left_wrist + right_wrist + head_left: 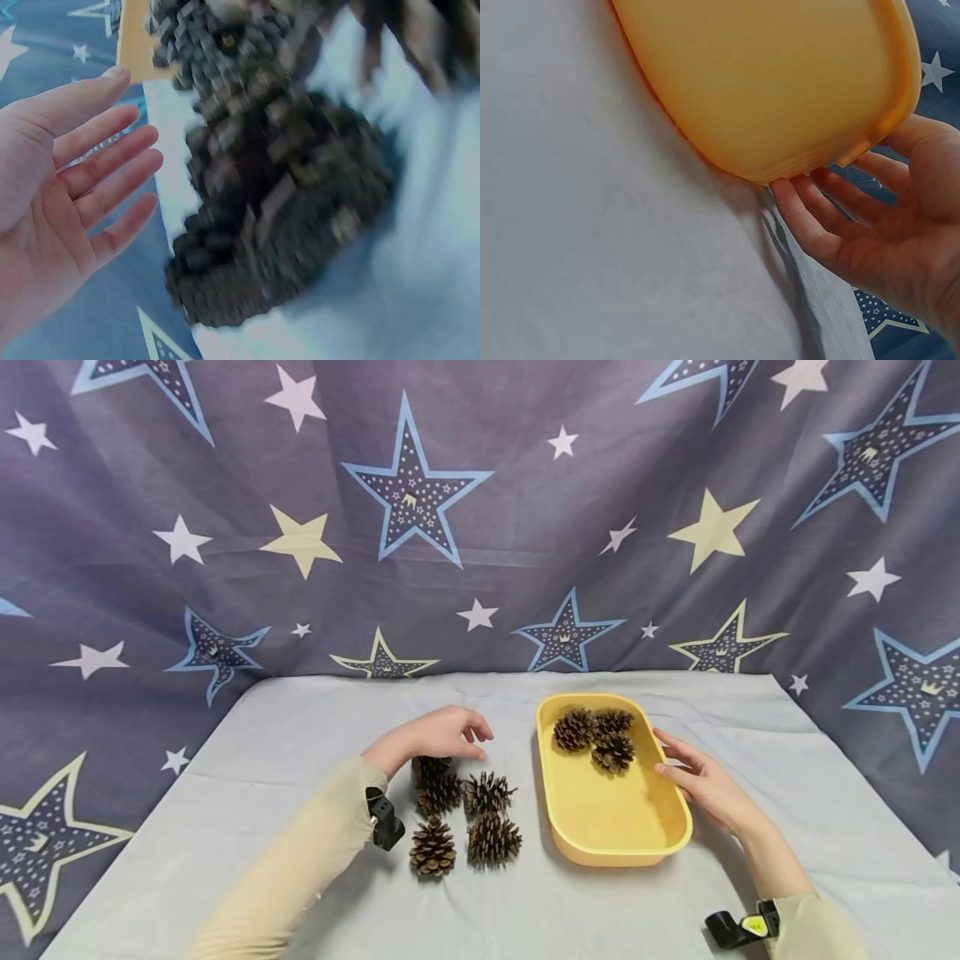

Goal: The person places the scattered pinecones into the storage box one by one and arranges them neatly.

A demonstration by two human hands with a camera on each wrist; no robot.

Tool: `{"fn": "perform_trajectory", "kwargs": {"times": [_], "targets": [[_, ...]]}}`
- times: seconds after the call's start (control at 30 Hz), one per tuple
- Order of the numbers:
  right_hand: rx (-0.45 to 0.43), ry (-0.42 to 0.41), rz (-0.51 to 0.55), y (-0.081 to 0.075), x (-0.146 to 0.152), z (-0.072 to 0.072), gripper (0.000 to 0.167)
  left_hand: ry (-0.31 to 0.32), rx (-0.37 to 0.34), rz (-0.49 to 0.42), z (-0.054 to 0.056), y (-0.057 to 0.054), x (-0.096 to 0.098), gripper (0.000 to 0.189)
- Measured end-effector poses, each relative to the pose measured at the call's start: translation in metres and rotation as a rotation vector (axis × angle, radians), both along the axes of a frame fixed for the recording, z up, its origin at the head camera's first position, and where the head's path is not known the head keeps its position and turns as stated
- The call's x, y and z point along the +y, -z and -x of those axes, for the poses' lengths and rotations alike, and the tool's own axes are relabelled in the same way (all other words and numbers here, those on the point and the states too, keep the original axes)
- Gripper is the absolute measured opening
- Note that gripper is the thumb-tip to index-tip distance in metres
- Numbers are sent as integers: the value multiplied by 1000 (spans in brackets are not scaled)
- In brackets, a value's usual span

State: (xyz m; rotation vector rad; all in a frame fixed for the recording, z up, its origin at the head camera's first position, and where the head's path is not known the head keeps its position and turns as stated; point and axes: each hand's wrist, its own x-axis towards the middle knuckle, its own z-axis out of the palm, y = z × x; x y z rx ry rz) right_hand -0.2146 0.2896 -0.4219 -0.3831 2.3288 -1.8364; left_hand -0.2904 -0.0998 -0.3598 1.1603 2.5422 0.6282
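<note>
My left hand is above the far end of a group of several brown pine cones on the cloth. Its fingers are loosely bent and hold nothing. In the left wrist view the palm and fingers are apart from the blurred pine cones. To the right stands a yellow plastic tub, with three pine cones at its far end. My right hand holds the tub's right side, thumb at the rim. In the right wrist view its fingers touch the outer wall beneath.
A pale cloth covers the table. Behind it and at both sides hangs a dark curtain with stars. Black wrist cameras sit on both forearms, the left one close beside the loose pine cones.
</note>
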Motion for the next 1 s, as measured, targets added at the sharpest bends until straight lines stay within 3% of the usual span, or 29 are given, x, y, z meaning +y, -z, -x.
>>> {"fn": "perform_trajectory", "kwargs": {"times": [0.2,0.33,0.5,0.8,1.0], "targets": [[8,-4,9,0,1,1,61,-71,-27,49,-1,3,-19,34],[12,-23,30,1,0,0,61,-109,-26,35,-1,8,-30,36],[20,-13,27,0,0,0,60,-134,-13,32,1,13,-41,37],[-4,3,17,0,-1,0,62,-179,-68,11,-1,19,-54,42],[-3,11,14,0,0,0,61,-202,-101,51,-2,20,-58,46]]}}
